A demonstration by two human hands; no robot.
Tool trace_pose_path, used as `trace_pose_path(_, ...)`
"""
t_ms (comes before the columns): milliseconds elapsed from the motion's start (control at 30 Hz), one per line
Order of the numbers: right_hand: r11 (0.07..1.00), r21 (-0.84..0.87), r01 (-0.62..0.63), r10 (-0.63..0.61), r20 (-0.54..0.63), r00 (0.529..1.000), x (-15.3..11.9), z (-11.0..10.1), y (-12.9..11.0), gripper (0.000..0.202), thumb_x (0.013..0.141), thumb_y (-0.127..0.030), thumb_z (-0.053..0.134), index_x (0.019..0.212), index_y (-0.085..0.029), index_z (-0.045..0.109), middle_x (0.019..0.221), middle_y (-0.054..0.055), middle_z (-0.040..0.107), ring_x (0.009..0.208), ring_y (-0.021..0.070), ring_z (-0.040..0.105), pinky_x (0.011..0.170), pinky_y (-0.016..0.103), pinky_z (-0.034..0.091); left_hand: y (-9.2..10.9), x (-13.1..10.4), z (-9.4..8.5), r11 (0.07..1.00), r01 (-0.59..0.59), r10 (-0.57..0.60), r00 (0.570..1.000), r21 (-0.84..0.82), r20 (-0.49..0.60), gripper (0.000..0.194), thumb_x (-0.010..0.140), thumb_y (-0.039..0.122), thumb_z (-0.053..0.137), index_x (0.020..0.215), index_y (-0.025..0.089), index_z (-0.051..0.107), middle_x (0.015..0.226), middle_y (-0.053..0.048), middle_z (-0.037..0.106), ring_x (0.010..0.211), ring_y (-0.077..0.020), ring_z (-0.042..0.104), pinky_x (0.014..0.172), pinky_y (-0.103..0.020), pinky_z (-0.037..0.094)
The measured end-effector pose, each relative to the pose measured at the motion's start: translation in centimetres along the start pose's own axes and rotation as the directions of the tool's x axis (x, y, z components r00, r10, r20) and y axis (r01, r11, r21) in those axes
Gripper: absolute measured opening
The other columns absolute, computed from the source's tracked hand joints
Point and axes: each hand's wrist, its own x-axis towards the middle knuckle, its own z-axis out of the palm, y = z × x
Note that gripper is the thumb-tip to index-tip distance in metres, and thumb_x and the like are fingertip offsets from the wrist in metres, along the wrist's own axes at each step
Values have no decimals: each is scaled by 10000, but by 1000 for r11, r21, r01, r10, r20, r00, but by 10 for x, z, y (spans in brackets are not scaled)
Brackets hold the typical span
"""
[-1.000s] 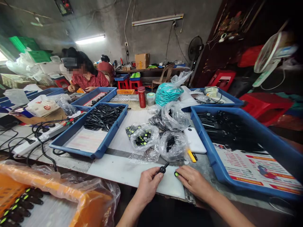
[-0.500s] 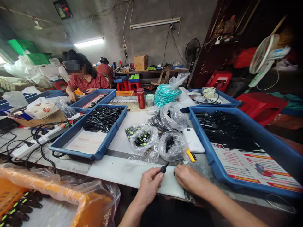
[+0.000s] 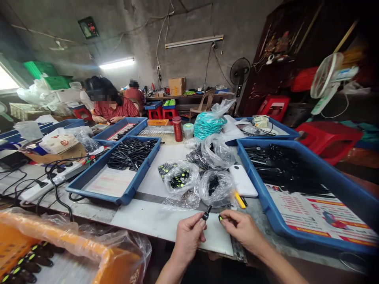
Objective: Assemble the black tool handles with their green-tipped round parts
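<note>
My left hand (image 3: pixel 191 232) is closed on a slim black plastic part (image 3: pixel 207 213), its narrow end pointing up and away from me. Just to its right, my right hand (image 3: pixel 241 228) pinches a small black-and-green piece (image 3: pixel 220 217) between thumb and fingertips. A short gap separates the two pieces. Both hands are above a white board (image 3: pixel 160 225) at the table's front edge. Beyond them lie an open clear bag of black-and-green pieces (image 3: pixel 180 179) and another bag with small black pieces (image 3: pixel 213 184).
Blue trays of black parts stand left (image 3: pixel 118 197) and right (image 3: pixel 272 213). A yellow-handled cutter (image 3: pixel 239 200) and a white flat device (image 3: pixel 244 181) lie near the bags. An orange crate (image 3: pixel 103 260) is at lower left. A co-worker (image 3: pixel 115 108) sits across.
My right hand has turned and lifted slightly, so the green on its piece now shows. My left hand has tilted the black part a little. The view has shifted slightly.
</note>
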Motion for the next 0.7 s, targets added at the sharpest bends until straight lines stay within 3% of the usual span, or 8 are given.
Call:
trace_pose_path(33,979,189,-73,82,-41,996,-2,3,-2,191,730,-280,489,741,-152,631,606,28,595,542,171,536,500,241,415,1,0,1,1000,-5,4,1000,-8,-7,472,595,472,653,881,98,665,595,-7,539,386,-44,405,357,-169,224)
trace_pose_path(100,851,498,-167,223,-55,973,-5,10,-7,210,683,-329,562,743,-144,641,571,19,580,502,164,509,461,239,398,3,0,3,1000,-15,15,1000,-20,-9,445,598,462,654,851,96,674,588,-12,543,379,-41,393,354,-170,214)
trace_pose_path(233,563,799,-211,360,-8,933,-8,27,-17,240,624,-349,672,722,-132,650,511,-5,543,446,121,451,444,214,357,6,-2,8,999,-30,30,999,-14,11,411,620,439,646,865,111,677,582,-4,535,378,-38,384,359,-169,224)
trace_pose_path(333,387,901,-198,399,30,916,-9,34,-22,258,604,-357,724,709,-131,657,542,2,563,449,98,441,456,195,345,5,-3,9,999,-36,36,999,-10,34,412,631,440,638,882,116,673,602,-6,540,383,-40,393,364,-167,230)
trace_pose_path(433,276,942,-191,405,66,912,-9,37,-25,264,591,-348,754,711,-128,671,559,5,566,450,82,431,454,178,340,2,-3,9,998,-56,55,997,1,47,420,638,449,631,885,112,671,607,-8,538,393,-46,399,366,-169,238)
trace_pose_path(700,181,972,-152,407,67,911,-11,43,-24,227,621,-312,758,740,-132,687,594,10,574,473,72,426,466,162,359,-4,1,11,991,-127,124,990,51,71,407,691,460,577,884,115,674,549,5,501,405,-52,350,368,-170,232)
